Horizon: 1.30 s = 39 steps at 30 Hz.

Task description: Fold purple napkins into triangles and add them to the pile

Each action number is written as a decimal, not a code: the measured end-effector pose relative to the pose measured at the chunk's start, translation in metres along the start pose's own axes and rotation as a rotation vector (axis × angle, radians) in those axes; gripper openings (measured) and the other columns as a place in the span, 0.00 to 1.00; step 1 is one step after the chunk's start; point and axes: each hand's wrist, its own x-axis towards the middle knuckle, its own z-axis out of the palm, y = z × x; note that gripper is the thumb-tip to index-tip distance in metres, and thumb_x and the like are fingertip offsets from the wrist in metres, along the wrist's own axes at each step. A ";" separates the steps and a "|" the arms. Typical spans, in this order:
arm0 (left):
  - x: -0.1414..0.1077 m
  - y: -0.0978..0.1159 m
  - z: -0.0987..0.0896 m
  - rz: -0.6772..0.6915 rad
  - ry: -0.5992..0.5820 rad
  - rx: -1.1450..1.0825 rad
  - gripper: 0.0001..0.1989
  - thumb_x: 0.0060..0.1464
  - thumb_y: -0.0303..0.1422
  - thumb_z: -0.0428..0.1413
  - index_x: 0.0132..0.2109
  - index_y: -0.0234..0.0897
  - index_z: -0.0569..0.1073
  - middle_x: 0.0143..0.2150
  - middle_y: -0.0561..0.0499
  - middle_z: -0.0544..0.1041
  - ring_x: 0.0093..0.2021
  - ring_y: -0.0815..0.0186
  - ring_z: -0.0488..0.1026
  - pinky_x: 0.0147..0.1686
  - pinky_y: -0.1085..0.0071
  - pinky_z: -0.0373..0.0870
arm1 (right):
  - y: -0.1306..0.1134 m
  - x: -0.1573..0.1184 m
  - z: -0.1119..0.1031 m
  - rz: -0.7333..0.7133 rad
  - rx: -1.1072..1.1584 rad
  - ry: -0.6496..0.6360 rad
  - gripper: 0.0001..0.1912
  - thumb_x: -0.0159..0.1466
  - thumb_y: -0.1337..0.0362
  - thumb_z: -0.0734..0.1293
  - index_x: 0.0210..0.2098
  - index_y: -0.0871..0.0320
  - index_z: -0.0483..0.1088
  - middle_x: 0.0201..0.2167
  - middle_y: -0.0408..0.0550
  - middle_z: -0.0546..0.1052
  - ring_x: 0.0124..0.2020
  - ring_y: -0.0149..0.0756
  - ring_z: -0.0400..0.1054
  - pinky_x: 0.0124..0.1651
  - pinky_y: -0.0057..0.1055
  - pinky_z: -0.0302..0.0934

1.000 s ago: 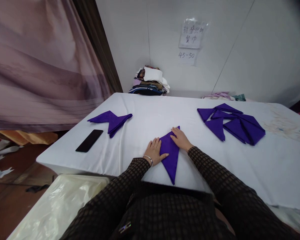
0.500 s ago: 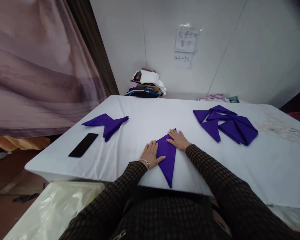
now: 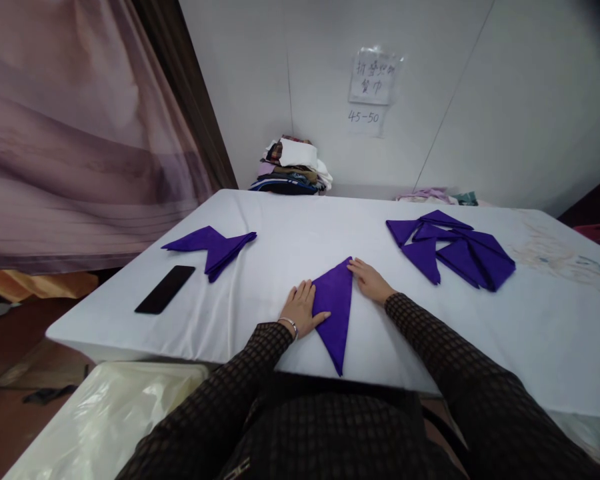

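Note:
A folded purple napkin (image 3: 334, 313) lies on the white-covered table in front of me, its long point toward the near edge. My left hand (image 3: 301, 311) rests flat on its left side, fingers stretched and thumb out over the cloth. At the upper right corner of the napkin is my right hand (image 3: 371, 280), its thumb and fingertips drawn together on the corner's edge. How much cloth is between those fingers is hard to see.
Several folded purple napkins (image 3: 463, 250) overlap at the right. One more folded piece (image 3: 217, 250) lies at the left, with a black phone (image 3: 165, 289) below it. A cloth pile (image 3: 293, 167) stands by the wall. A plastic-covered surface (image 3: 115, 413) is at lower left.
My right hand has slid right, off the napkin's face to its upper right corner, and its fingers have drawn together. The left hand and the napkin have stayed in place.

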 end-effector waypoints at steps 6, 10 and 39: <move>0.001 0.000 -0.002 -0.003 -0.029 0.004 0.41 0.54 0.56 0.42 0.64 0.28 0.54 0.67 0.36 0.51 0.67 0.52 0.45 0.63 0.54 0.44 | -0.019 -0.005 -0.007 -0.186 0.000 -0.024 0.28 0.53 0.75 0.59 0.54 0.62 0.68 0.58 0.59 0.66 0.63 0.48 0.52 0.60 0.52 0.52; 0.001 0.000 -0.003 -0.010 -0.051 0.008 0.42 0.55 0.56 0.41 0.65 0.26 0.53 0.68 0.36 0.50 0.68 0.52 0.44 0.63 0.54 0.44 | -0.047 -0.019 -0.009 -0.307 0.006 -0.106 0.27 0.55 0.73 0.60 0.55 0.61 0.66 0.58 0.59 0.66 0.63 0.47 0.52 0.60 0.52 0.51; 0.008 -0.017 -0.024 -0.045 -0.100 -0.325 0.24 0.63 0.43 0.37 0.52 0.40 0.71 0.65 0.45 0.58 0.66 0.60 0.49 0.63 0.55 0.49 | -0.128 -0.013 -0.019 0.639 1.305 0.129 0.16 0.55 0.53 0.69 0.35 0.59 0.74 0.31 0.46 0.78 0.34 0.36 0.70 0.41 0.34 0.65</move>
